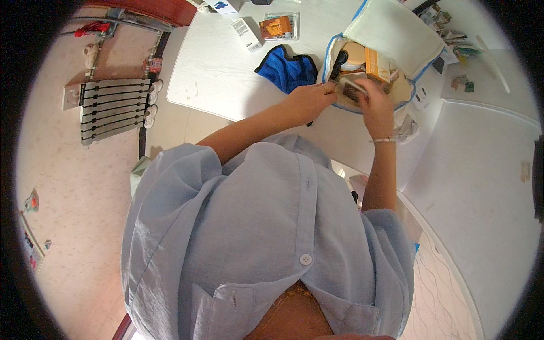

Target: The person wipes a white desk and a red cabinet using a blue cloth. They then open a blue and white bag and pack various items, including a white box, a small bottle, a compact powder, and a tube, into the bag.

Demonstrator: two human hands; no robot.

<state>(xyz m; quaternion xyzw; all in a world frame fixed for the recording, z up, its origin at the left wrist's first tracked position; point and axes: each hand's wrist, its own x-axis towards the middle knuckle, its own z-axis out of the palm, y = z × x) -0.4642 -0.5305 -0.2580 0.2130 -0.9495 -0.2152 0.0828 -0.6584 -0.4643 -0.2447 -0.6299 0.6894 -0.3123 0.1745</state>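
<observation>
A white fabric case with blue piping (393, 29) lies open on the white table, its lid folded back. My left hand (312, 102) is at the case's near left edge, fingers closed on the rim. My right hand (372, 100) reaches over the case's opening and holds a small flat pale-edged item (353, 83), blurred by motion. Inside the case are a round beige compact (354, 53), an orange and white box (377, 63) and a black-handled item (341, 58). Smaller things under my right hand are partly hidden.
On the white table (212, 63) lie a blue cloth with black edging (289, 68), a white box (246, 35) and an orange packet (276, 27) on a clear case. Crumpled tissue (407, 128) sits right of my right wrist. A white panel (476, 157) borders the right side.
</observation>
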